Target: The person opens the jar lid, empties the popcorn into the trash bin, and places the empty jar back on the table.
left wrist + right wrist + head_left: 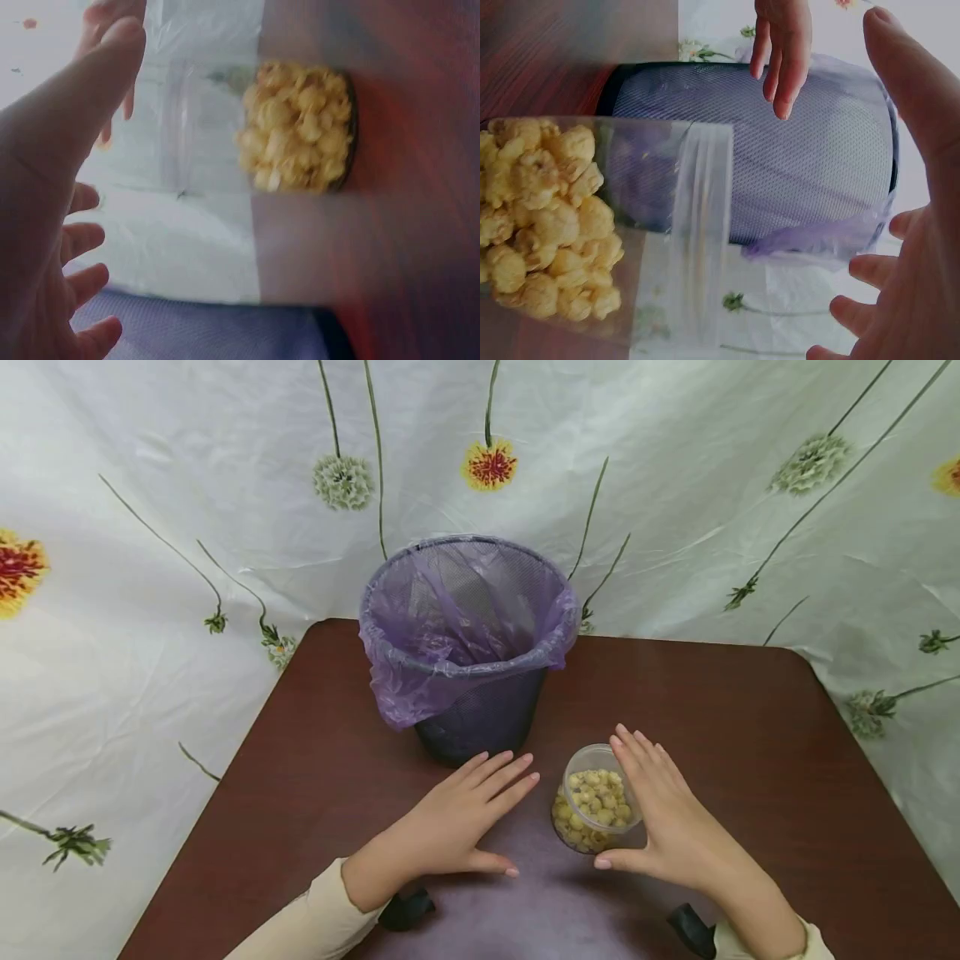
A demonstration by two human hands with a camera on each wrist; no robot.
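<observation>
Plastic tub (589,762) of popcorn (598,798) upright on a brown table (712,693) in the head view, in front and right of a mesh bin (487,718) lined with a purple bag (405,695); left hand (461,827) with fingers spread and released, right hand (675,822) just beside the tub, fingers likewise loose. Left-wrist view: tub against pale cloth (187,247), fingers apart. Right-wrist view: tub before the bin, fingers extended.

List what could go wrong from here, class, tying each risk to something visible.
The plastic tub shows no lid, so a nudge from the right grip, close beside it, could spill the popcorn onto the table.
The purple liner hangs lower on one side of the mesh bin, so it might slip under weight.
</observation>
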